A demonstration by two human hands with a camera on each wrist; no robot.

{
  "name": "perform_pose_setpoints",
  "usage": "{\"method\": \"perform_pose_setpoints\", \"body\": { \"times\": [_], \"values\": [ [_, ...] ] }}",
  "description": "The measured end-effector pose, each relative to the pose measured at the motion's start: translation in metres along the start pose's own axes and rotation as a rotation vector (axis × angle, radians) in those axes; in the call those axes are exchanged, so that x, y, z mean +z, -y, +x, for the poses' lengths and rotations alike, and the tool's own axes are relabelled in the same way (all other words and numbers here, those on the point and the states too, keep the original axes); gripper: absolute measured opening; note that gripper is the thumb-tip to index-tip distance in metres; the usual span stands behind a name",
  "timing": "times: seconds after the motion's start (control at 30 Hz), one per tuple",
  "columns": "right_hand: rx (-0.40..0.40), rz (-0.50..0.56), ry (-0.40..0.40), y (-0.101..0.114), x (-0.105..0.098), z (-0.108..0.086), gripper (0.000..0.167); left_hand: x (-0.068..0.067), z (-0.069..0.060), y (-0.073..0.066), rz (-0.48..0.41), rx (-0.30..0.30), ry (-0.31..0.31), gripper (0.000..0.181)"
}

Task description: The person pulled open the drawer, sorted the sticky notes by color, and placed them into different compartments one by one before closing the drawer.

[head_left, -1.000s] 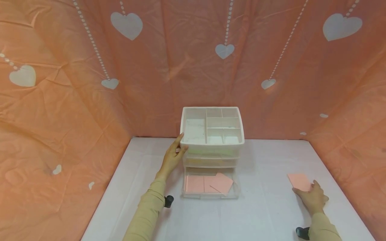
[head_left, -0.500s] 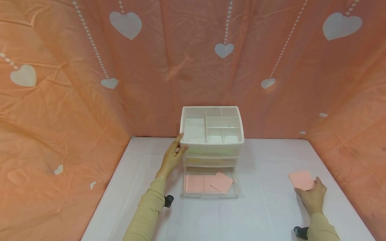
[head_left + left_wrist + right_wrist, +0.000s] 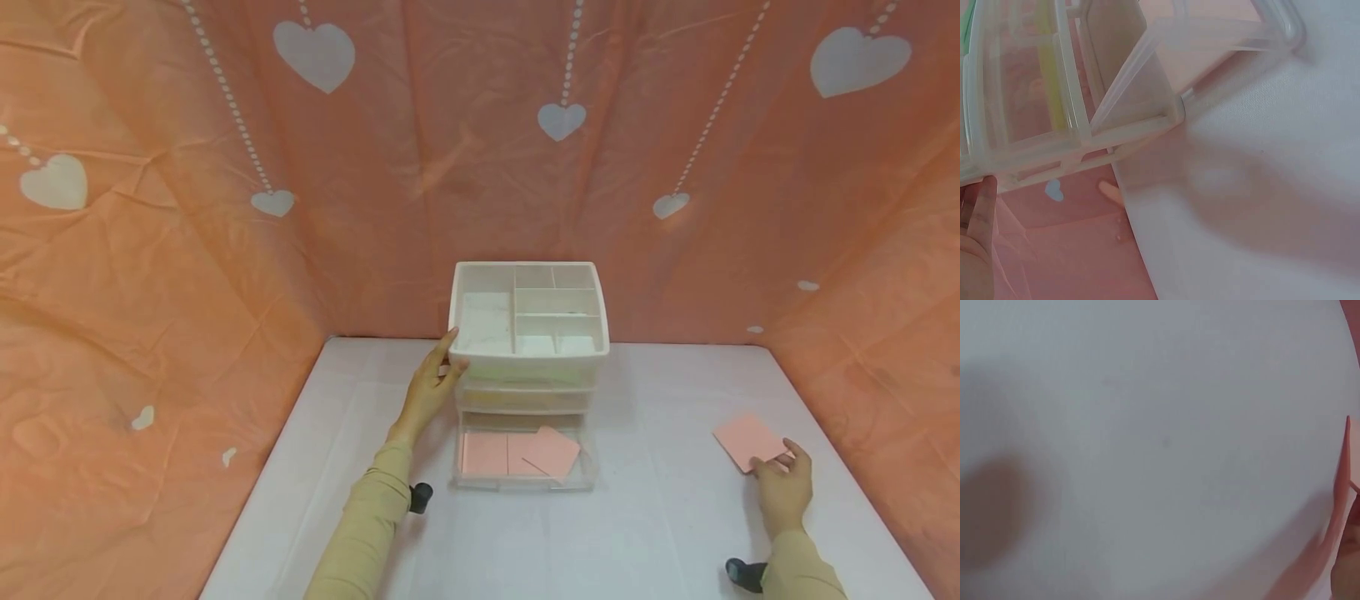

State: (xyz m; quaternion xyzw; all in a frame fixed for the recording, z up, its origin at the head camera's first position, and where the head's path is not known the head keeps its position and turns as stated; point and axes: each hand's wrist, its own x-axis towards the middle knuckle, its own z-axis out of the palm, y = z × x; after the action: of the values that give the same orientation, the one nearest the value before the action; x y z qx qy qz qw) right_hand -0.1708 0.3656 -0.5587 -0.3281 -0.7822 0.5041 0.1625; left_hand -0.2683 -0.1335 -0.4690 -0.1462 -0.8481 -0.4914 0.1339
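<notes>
A white drawer organizer (image 3: pixel 528 357) stands near the back of the white table, with dividers in its top tray. Its bottom drawer (image 3: pixel 522 483) is pulled out and has several pink paper squares (image 3: pixel 483 454) in it. My left hand (image 3: pixel 427 396) touches the organizer's left front corner, fingers mostly straight. In the left wrist view, a finger (image 3: pixel 984 212) lies against the frame, beside clear drawers. At the right, my right hand (image 3: pixel 783 492) pinches a pink paper square (image 3: pixel 748 442) by its near edge. The right wrist view shows only part of this square (image 3: pixel 1341 469), near the fingers.
The white table (image 3: pixel 637 533) runs up to orange cloth walls (image 3: pixel 480 183) printed with pale hearts on the back and both sides. Through the upper drawers, yellow contents (image 3: pixel 1050 75) show. A dark wrist device (image 3: pixel 422 498) sits at each sleeve.
My right hand's thumb and fingers have shifted on the pink square, which has turned and tilted slightly. The left hand stays in place against the organizer.
</notes>
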Motion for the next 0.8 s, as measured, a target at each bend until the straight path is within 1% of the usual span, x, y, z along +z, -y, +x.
{"method": "perform_pose_setpoints", "body": {
  "times": [0.13,0.27,0.37,0.47,0.53,0.6,0.7,0.8],
  "values": [
    [0.007,0.043,-0.012,0.004,0.0,-0.001,0.059,0.0,0.0,0.0,0.001,0.003,0.002,0.057],
    [0.05,0.245,0.006,0.008,-0.001,-0.002,0.058,0.0,0.0,0.001,0.005,0.0,0.005,0.058],
    [0.065,0.392,0.023,0.011,0.0,-0.003,0.054,0.001,0.0,0.001,0.009,-0.005,0.002,0.058],
    [0.035,0.41,0.024,0.015,0.0,-0.004,0.048,0.001,0.0,0.002,0.012,-0.006,-0.001,0.058],
    [0.036,0.427,0.023,0.018,-0.001,-0.005,0.046,0.001,0.0,0.002,0.011,-0.006,0.001,0.057],
    [0.038,0.452,0.027,0.021,-0.001,-0.005,0.046,0.001,0.0,0.002,0.007,-0.006,0.002,0.057],
    [0.049,0.521,0.041,0.028,-0.001,-0.006,0.045,0.001,0.0,0.002,0.002,-0.004,0.005,0.057],
    [0.034,0.562,0.046,0.035,0.0,-0.008,0.046,0.001,-0.001,0.001,-0.001,-0.003,0.008,0.058]
  ]
}}
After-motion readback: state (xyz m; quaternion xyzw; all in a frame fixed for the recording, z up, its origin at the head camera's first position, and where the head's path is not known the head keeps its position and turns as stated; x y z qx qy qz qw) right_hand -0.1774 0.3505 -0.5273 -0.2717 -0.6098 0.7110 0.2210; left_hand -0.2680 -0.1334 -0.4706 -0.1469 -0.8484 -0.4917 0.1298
